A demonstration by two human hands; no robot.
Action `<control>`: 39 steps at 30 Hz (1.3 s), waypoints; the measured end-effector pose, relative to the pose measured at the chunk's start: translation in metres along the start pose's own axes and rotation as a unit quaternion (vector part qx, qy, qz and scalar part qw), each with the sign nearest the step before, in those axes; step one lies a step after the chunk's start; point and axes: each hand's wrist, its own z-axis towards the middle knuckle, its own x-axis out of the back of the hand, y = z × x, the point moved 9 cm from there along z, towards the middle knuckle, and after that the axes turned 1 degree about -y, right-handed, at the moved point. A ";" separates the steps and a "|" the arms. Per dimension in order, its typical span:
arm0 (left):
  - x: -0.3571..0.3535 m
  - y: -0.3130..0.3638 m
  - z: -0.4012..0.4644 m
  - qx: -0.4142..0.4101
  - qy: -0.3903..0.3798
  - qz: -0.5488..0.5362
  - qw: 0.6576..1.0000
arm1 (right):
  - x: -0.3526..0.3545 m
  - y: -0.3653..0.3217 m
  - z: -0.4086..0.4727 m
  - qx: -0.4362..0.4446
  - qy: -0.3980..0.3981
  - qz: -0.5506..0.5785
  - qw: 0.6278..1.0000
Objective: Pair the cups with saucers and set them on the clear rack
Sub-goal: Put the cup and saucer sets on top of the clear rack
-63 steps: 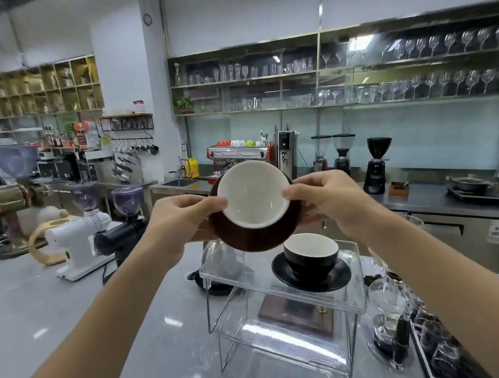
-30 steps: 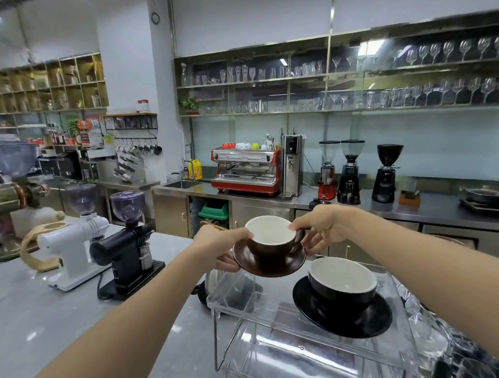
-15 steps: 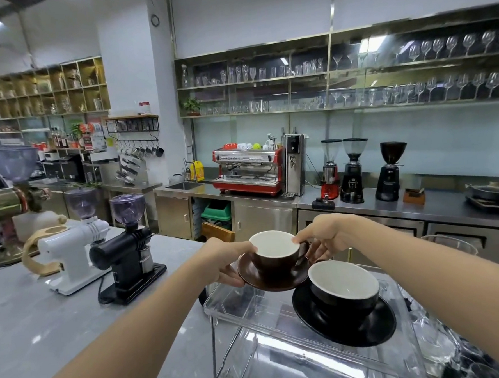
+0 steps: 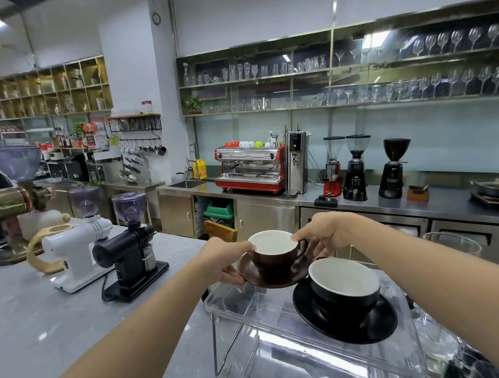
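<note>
A grey marble-pattern counter (image 4: pixel 46 327) carries a clear acrylic two-level rack (image 4: pixel 410 351). On the rack's top level, at the right, a round black saucer (image 4: pixel 345 323) holds a black cup with a white inside (image 4: pixel 344 282). Beside it, over the rack's far left part, a round brown saucer (image 4: pixel 273 279) carries a brown cup with a white inside (image 4: pixel 274 251). The left hand (image 4: pixel 225 259) grips this saucer's left edge, thumb on the cup's rim. The right hand (image 4: pixel 322 232) pinches the cup's right rim.
</note>
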 end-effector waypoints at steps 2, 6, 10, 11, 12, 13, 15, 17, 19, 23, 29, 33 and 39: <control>0.000 0.000 0.000 -0.004 0.005 0.004 1.000 | 0.000 -0.001 0.000 0.003 0.000 0.001 1.000; 0.001 -0.001 0.000 -0.006 0.005 0.011 1.000 | 0.001 0.004 0.002 0.000 -0.004 0.004 1.000; -0.002 0.000 0.002 -0.016 0.001 0.016 1.000 | 0.001 0.008 0.006 -0.006 -0.011 0.006 1.000; -0.002 0.000 0.002 -0.019 0.000 0.015 1.000 | 0.000 0.008 0.006 -0.007 -0.013 0.005 1.000; -0.002 0.000 0.002 -0.020 0.000 0.014 1.000 | -0.001 0.008 0.007 -0.008 -0.015 0.003 1.000; -0.002 -0.001 0.002 -0.020 0.000 0.013 1.000 | -0.001 0.009 0.007 -0.010 -0.017 -0.001 1.000; -0.002 -0.001 0.002 -0.023 0.000 0.010 1.000 | 0.000 0.011 0.007 -0.015 -0.021 -0.007 1.000; -0.002 -0.001 0.001 -0.025 0.001 0.010 1.000 | -0.001 0.012 0.004 -0.018 -0.020 -0.010 1.000; -0.002 -0.001 0.000 -0.026 0.004 0.011 1.000 | -0.001 0.010 0.001 -0.018 -0.015 -0.012 1.000; -0.001 0.000 -0.001 -0.038 0.007 -0.001 0.999 | -0.004 0.011 -0.006 -0.018 -0.013 -0.010 1.000; 0.000 0.001 -0.002 -0.043 0.013 0.002 0.999 | -0.003 0.011 -0.011 -0.012 0.002 -0.004 1.000; 0.000 -0.002 -0.002 -0.044 0.015 0.000 0.999 | -0.002 0.012 -0.013 -0.010 0.012 -0.015 1.000; 0.015 0.003 -0.014 -0.038 0.046 0.029 0.998 | 0.012 0.008 -0.026 0.002 0.053 -0.024 0.998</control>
